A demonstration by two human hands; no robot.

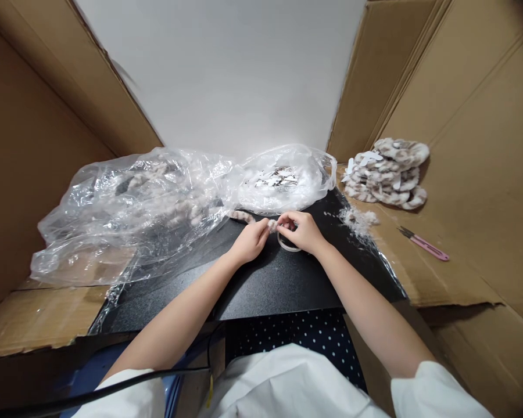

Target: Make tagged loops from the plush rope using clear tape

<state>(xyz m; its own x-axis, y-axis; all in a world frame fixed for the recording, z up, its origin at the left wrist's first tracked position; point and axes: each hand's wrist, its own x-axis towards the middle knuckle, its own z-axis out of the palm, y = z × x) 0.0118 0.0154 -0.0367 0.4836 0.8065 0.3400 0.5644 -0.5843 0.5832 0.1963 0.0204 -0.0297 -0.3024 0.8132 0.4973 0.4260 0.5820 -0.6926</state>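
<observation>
A fluffy beige-and-brown strip [243,216] comes out from beside the plastic bag and runs into my left hand [250,240], whose fingers are closed around it. At the strip's near end my right hand [302,230] pinches, with thumb and fingertips together. A pale tuft of the strip shows between the two hands. Whether the right fingertips also hold something smaller is hidden. Just beneath my right hand, a round white-rimmed ring [290,249] lies on the black table; its upper part is covered by the hand.
A large clear plastic bag [113,226] with fluffy pieces lies left. Behind my hands is another bag [261,200] holding small white-and-dark pieces. To the right are stacked fluffy loops [386,174] with white tags, loose fluff [359,222] and pink thread snips [427,245]. Cardboard walls [479,145] flank the table.
</observation>
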